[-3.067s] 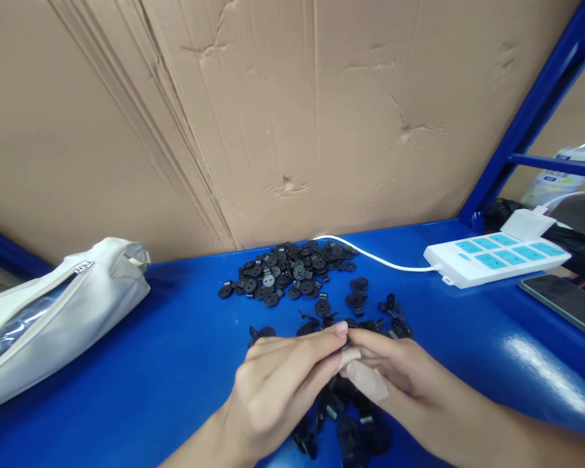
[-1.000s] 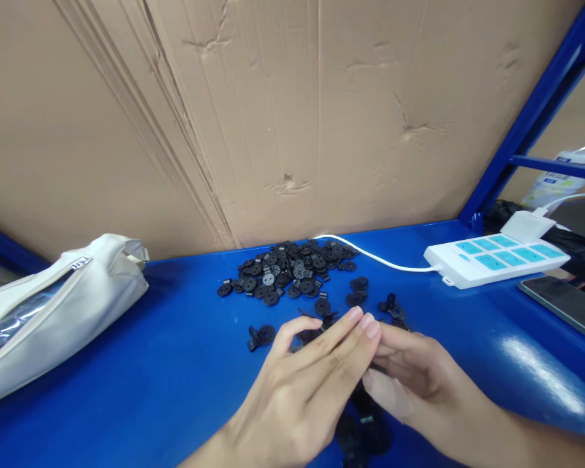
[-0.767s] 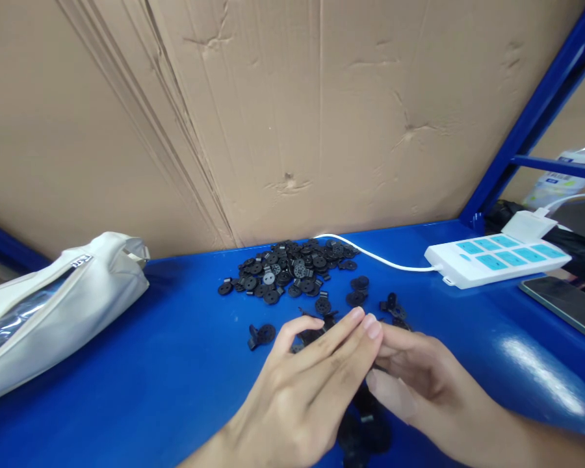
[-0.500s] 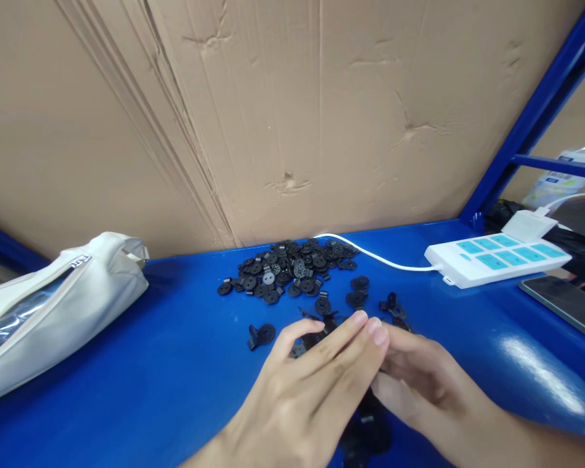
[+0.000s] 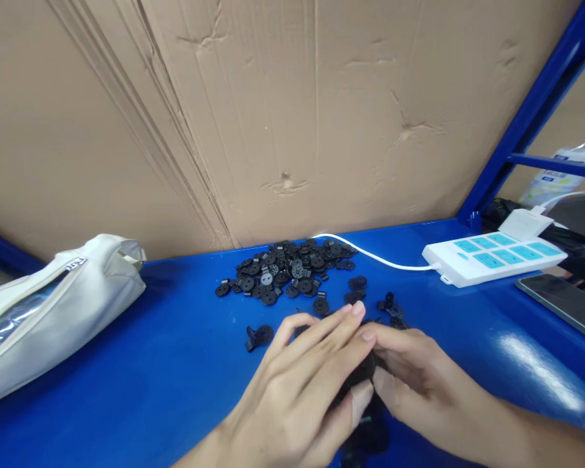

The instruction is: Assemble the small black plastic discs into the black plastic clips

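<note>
Between my two hands is a round black plastic part (image 5: 364, 369), largely covered by fingers. My left hand (image 5: 292, 383) lies over it from the left, fingers bent across its top and thumb below. From the right, my right hand (image 5: 426, 383) pinches its edge between thumb and fingers. Both thumb tips have pale wrapping. Beneath the hands lie more black parts (image 5: 365, 435), blurred and partly hidden. A small black disc with a clip (image 5: 260, 336) rests left of my left hand, and a few similar black pieces (image 5: 392, 305) are beyond my right hand.
A heap of black discs (image 5: 292, 270) sits at the back of the blue table (image 5: 175, 364). On the right are a white power strip (image 5: 492, 257) with a cable and a dark phone (image 5: 565, 302). A white pouch (image 5: 92, 312) lies left; cardboard (image 5: 273, 117) stands behind.
My left hand has shifted slightly and its thumb now shows below the fingers. The black part between the hands has come into sight. The view has moved a little.
</note>
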`<state>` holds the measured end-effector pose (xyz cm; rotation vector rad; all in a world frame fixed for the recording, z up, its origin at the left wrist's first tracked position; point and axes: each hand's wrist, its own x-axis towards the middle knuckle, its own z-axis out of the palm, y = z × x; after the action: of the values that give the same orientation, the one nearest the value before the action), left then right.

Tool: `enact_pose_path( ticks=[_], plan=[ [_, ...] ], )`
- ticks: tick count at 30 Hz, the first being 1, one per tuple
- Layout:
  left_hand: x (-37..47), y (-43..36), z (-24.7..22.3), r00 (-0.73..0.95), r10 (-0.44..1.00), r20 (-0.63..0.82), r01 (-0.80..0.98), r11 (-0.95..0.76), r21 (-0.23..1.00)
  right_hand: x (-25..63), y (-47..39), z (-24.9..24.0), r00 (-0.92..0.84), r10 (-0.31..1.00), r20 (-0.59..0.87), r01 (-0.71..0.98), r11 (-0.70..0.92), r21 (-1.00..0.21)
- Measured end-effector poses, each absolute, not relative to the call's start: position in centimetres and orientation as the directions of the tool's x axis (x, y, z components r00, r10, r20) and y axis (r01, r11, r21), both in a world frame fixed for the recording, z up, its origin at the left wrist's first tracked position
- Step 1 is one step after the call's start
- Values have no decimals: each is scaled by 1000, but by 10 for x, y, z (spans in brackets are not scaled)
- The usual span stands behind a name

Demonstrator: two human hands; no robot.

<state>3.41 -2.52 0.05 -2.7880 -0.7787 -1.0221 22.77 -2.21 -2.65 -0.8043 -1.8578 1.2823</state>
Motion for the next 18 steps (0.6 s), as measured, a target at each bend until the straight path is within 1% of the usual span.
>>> enact_pose_path(
  ticks=[2, 4, 9, 12, 15, 18],
  plan=[
    [34, -25, 0, 645, 436, 627, 465, -876, 130, 226, -18, -19, -561, 805, 195, 97, 297, -950],
    [34, -26, -1, 644, 428, 634, 469, -876, 115, 226, -15, -14, -577, 796, 182, 88, 282, -955],
    [33, -25, -1, 685, 359, 634, 526, -846, -89, 224, -14, -10, -632, 762, 146, -32, 162, -986],
    [32, -25, -1, 738, 352, 576, 521, -839, -155, 222, -14, -8, -633, 767, 106, -79, 73, -994],
    [31, -24, -2, 755, 380, 534, 522, -842, -138, 220, -15, -8, -638, 768, 63, -102, -3, -995],
    [30, -21, 0, 735, 413, 538, 506, -862, -30, 219, -16, -9, -628, 778, 20, -89, -46, -995]
  ],
)
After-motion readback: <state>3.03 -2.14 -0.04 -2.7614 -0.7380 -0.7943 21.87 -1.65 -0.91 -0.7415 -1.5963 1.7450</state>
